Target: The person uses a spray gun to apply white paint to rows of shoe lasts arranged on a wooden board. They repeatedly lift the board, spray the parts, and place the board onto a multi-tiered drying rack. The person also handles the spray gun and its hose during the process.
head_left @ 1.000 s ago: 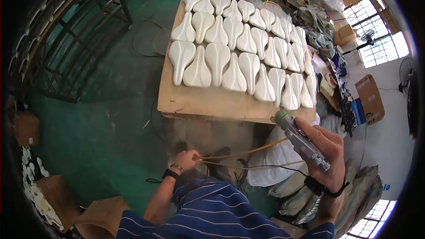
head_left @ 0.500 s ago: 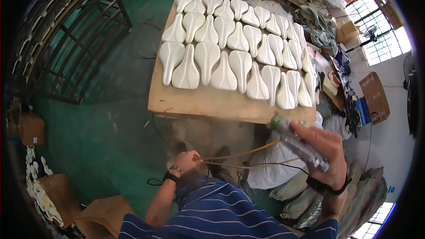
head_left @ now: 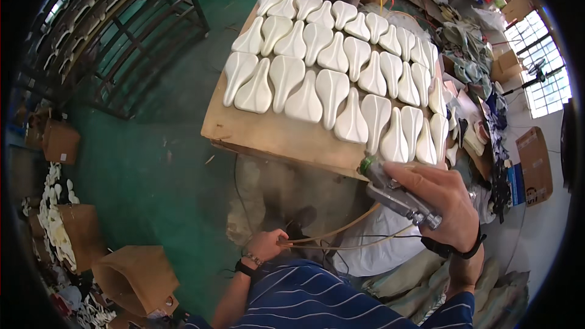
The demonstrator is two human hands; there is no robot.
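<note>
A person's right hand (head_left: 448, 204) gripped a metal spray gun (head_left: 396, 190) at the near edge of a wooden table (head_left: 274, 134) covered in white saddle shapes (head_left: 332, 55) (progress unclear), left-hand fingers (head_left: 268, 245) pinching its trailing hoses (head_left: 341, 237).

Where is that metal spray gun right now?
In the head view the spray gun is at lower right, gripped in the right hand, its nozzle at the near edge of the wooden board of white saddle shapes.
</note>
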